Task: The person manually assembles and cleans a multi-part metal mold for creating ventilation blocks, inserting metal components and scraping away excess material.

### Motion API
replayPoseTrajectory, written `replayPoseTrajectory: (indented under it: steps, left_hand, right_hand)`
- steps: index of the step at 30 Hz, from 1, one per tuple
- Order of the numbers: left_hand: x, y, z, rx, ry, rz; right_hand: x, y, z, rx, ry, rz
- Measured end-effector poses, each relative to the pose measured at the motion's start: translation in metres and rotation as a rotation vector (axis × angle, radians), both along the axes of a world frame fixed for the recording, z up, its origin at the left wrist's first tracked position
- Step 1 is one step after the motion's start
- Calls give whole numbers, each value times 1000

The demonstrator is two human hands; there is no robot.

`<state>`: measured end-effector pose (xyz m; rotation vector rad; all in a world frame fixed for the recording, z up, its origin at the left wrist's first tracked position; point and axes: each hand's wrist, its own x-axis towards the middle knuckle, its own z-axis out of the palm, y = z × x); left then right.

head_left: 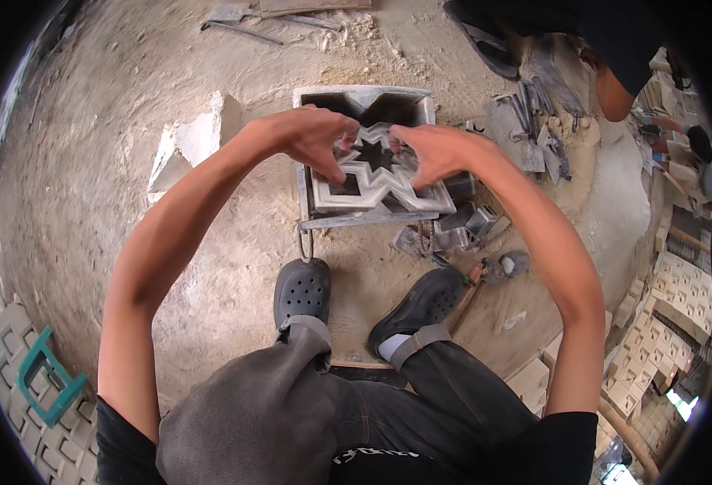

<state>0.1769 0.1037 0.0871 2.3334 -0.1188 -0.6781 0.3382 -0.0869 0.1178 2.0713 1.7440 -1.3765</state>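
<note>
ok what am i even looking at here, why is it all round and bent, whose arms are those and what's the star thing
The picture comes from a wide fisheye camera worn on a person's head, looking straight down, so straight edges bend near the rim. The two bare arms coming up from below are that person's own. The left hand and the right hand both grip a pale star-shaped block with a star-shaped hole in its middle, over a square metal mould on the dusty ground. Below are the person's dark clogs. A heap of metal pieces lies to the right, and stacks of pale blocks stand at the right edge. Another person's arm shows at the top right.
</note>
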Motion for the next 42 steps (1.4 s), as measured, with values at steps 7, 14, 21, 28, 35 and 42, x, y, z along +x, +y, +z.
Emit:
replayPoseTrajectory:
  steps: [7,14,21,28,35,42]
  left_hand:
    - [-14,-9,96,282,-203,-208]
    - [6,-15,55,480,-577,-427]
    - [59,-22,8,672,-738,-815]
    - [60,-9,-20,532,-717,-695]
    - [13,-24,3,435,-313,-23]
    - [-14,-21,-27,322,-98,-43]
  right_hand:
    - [-52,-29,48,359,-265,-54]
    - [-132,-35,49,343,-504,-558]
    - [-151,-16,1,166,-474,-972]
    - [-152,-7,-24,203,-450,-1047]
    - [-149,-21,-39,323,-484,-1067]
    - [-151,-13,-58,328,-469,-1042]
